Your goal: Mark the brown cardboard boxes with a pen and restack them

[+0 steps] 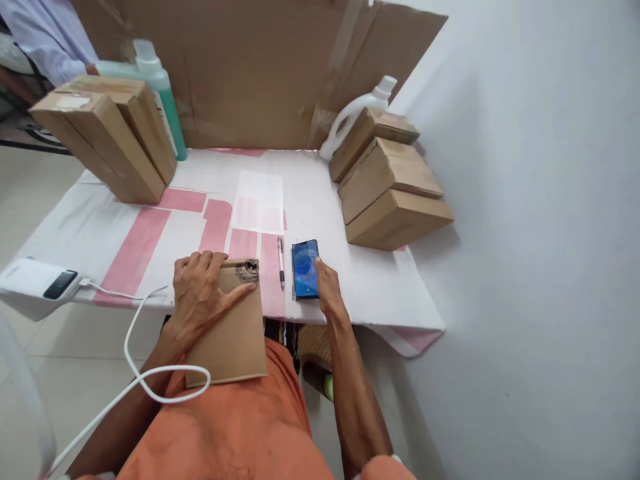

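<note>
My left hand lies over the upper left part of a flat piece of brown cardboard, thumb stretched across its face and fingers at its top left edge. The cardboard spans from the table's front edge to my lap. Dark scribbled ink marks its top right corner. With my right hand I grip the right edge of a smartphone, thumb on top and the other fingers mostly hidden. The phone's screen is lit blue. A pen lies between the cardboard and the phone.
Cardboard boxes stand at the left and right, with a green bottle and white jug behind. A translucent sheet lies mid-table. A white cable runs from a power bank. Another person's sleeve shows far left.
</note>
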`<state>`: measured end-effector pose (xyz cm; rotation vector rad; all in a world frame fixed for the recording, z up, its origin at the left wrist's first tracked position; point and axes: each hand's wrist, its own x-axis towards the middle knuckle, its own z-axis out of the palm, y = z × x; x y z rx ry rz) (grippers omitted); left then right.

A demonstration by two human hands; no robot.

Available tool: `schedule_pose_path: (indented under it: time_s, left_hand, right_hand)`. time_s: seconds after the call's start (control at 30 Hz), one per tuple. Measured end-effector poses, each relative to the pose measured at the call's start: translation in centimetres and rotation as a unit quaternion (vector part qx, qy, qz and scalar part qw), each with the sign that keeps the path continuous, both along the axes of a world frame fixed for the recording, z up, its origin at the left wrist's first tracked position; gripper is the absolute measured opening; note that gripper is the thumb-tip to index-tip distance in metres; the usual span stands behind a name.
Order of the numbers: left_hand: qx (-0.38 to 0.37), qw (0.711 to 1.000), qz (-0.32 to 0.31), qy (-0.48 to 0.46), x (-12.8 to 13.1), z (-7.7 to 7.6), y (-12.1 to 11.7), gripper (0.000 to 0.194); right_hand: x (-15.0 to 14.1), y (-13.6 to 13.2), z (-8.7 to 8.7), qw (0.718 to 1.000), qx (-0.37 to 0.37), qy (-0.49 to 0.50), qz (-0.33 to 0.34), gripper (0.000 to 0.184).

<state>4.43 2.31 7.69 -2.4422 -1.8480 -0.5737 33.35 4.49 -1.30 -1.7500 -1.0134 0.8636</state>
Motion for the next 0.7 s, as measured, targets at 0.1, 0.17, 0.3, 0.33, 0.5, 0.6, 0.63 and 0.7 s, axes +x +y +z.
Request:
schedule_pose_path:
  time_s: [0.1, 0.17, 0.3, 0.33, 0.5, 0.6, 0.63, 0.7]
  left_hand:
    - [0.002, 1.000, -0.001, -0.023, 0.1, -0.2, -0.1, 0.065]
    - [0.011, 0.998, -0.010, -0.056, -0.1, -0.3, -0.1, 0.062]
    - [0.058, 0.981, -0.043, -0.178, -1.0, -0.2, -0.3, 0.054]
    - [0.071, 0.975, -0.044, -0.208, -1.3, -0.2, -0.4, 0.054]
    - [0.098, 0.944, -0.002, -0.316, -3.5, -1.9, -2.2, 0.080]
    - [0.007, 0.902, 0.006, -0.432, -4.4, -4.7, -4.7, 0.092]
    - [-0.035, 0.878, 0.012, -0.477, -4.5, -5.8, -5.7, 0.093]
    - [-0.114, 0.829, 0.035, -0.547, -4.2, -7.7, -7.5, 0.095]
  right_hand:
    - [0.5, 0.5, -0.9, 0.998, -0.013, -0.059, -0.011, 0.061]
    - [0.9, 0.4, -1.1, 0.994, -0.020, -0.104, -0.016, 0.054]
    - [1.2, 0.0, -1.3, 0.984, -0.028, -0.174, -0.011, 0.043]
    - [1.1, -0.1, -1.4, 0.982, -0.029, -0.187, -0.008, 0.043]
    - [0.0, -1.6, -0.6, 0.974, -0.015, -0.227, -0.007, 0.056]
    - [-0.9, -5.0, 0.4, 0.979, 0.003, -0.150, 0.142, 0.074]
    - [-1.3, -6.6, 0.6, 0.967, -0.003, -0.094, 0.235, 0.086]
    - [-2.7, -9.8, 0.4, 0.914, -0.039, 0.017, 0.403, 0.124]
